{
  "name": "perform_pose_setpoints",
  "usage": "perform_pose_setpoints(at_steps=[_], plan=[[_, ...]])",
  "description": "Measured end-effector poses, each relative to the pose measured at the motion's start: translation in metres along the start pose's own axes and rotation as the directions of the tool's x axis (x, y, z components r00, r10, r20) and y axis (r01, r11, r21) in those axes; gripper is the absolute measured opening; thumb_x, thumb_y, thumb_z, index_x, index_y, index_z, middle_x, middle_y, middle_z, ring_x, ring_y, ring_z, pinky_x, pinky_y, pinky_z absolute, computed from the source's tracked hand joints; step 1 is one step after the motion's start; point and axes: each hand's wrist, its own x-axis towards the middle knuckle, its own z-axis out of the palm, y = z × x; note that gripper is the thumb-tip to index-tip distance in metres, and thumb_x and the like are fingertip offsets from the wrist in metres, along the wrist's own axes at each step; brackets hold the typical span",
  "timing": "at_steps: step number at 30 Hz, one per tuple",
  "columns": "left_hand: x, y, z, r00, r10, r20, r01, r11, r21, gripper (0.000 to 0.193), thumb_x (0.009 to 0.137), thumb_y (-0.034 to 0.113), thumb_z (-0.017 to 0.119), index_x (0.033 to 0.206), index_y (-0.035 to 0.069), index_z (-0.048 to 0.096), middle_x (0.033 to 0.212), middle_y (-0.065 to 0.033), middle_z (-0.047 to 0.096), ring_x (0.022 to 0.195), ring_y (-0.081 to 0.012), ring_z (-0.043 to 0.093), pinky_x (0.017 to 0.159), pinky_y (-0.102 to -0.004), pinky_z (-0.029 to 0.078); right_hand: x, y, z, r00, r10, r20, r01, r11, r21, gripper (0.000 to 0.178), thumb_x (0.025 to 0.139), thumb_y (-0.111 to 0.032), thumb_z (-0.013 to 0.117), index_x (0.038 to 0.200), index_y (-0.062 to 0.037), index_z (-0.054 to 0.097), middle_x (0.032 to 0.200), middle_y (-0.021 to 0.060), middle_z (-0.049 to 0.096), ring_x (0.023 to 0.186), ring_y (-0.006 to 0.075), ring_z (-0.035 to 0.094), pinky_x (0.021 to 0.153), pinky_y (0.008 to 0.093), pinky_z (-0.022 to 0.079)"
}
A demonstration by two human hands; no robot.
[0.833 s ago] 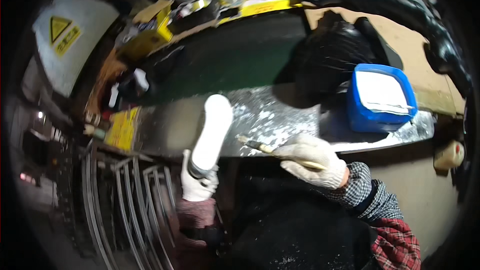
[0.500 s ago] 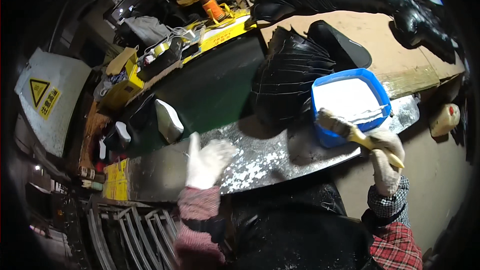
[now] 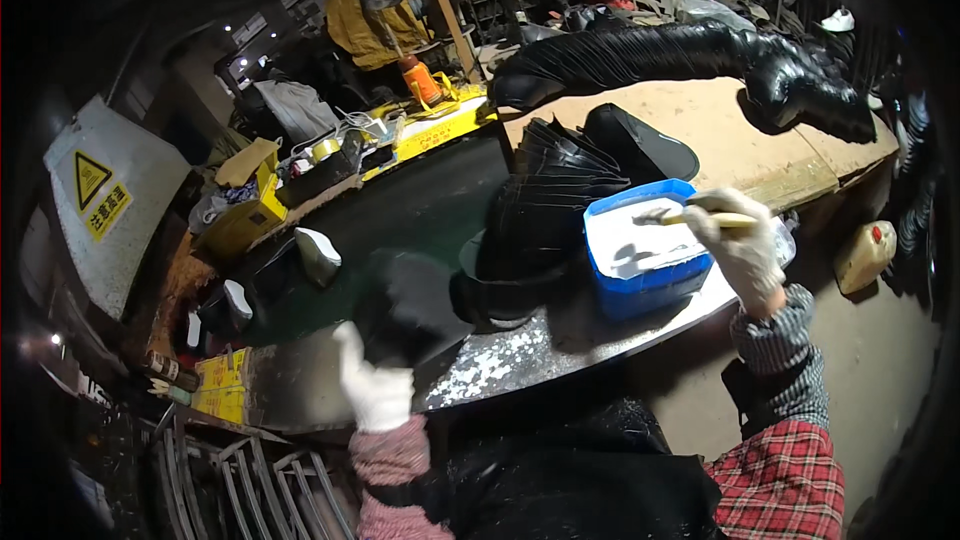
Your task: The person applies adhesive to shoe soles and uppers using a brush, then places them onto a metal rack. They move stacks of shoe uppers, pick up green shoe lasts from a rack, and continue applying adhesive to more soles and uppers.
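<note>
My right hand (image 3: 738, 252), in a pale glove, grips the light handle of a brush (image 3: 725, 220). The brush's bristle end rests over the white substance (image 3: 640, 238) inside a blue tub (image 3: 650, 297). Lower left, my left hand (image 3: 378, 388) is also gloved in white, with its thumb raised. Its fingers are partly hidden, so I cannot tell whether they hold the edge of the dark flat piece (image 3: 408, 302) just beyond. Left of the tub, a fanned stack of black sheet-like pieces (image 3: 550, 210) stands on the bench.
White spots mark the metal bench edge (image 3: 480, 365). Small white-faced pieces (image 3: 318, 255) lie left on the dark surface. A long row of shiny black pieces (image 3: 640, 58) spans the board behind. A yellow box (image 3: 240, 225) stands at left; a jug (image 3: 866, 257) sits on the floor at right.
My right hand has raised the brush from the tub's near rim to over its white contents. The left hand has drawn in its fingers, and a dark piece now shows beside it. The view has shifted.
</note>
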Motion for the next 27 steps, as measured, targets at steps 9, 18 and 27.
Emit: perform_pose_setpoints(at_steps=[9,18,27], plan=[[-0.166,0.048,-0.182,0.978,0.067,-0.198,-0.079,0.996,-0.051,0.061,0.091,0.057,0.043,0.129,0.010,0.054,0.128,-0.0167,0.054,0.111,-0.0352,0.052,0.096,-0.0549,0.039,-0.049,0.014,-0.021,0.972,-0.237,-0.010,0.216,0.902,-0.373,0.007,0.083,-0.002,0.068,0.087,0.0021,0.064,0.075,0.0095,0.064,0.065,0.0176,0.059,0.063,0.0280,0.047],[-0.114,0.018,-0.144,0.913,0.086,-0.399,0.122,0.876,0.467,0.043,0.090,0.015,0.059,0.132,0.008,0.051,0.111,-0.0166,0.066,0.110,-0.0337,0.059,0.096,-0.0468,0.046,-0.054,-0.112,0.139,0.892,0.139,0.429,-0.354,0.806,0.475,0.021,0.087,-0.005,0.064,0.106,0.0043,0.065,0.089,0.0097,0.066,0.077,0.0163,0.063,0.069,0.0282,0.051],[-0.116,0.035,-0.136,0.822,0.523,0.225,-0.230,-0.057,0.972,0.045,0.088,0.005,0.063,0.132,0.001,0.052,0.133,-0.0107,0.055,0.122,-0.0222,0.051,0.105,-0.0346,0.038,-0.050,-0.134,0.270,0.721,-0.023,0.692,-0.507,0.664,0.549,0.026,0.090,-0.012,0.066,0.109,0.0053,0.064,0.094,0.0118,0.068,0.082,0.0124,0.063,0.074,0.0252,0.051]])
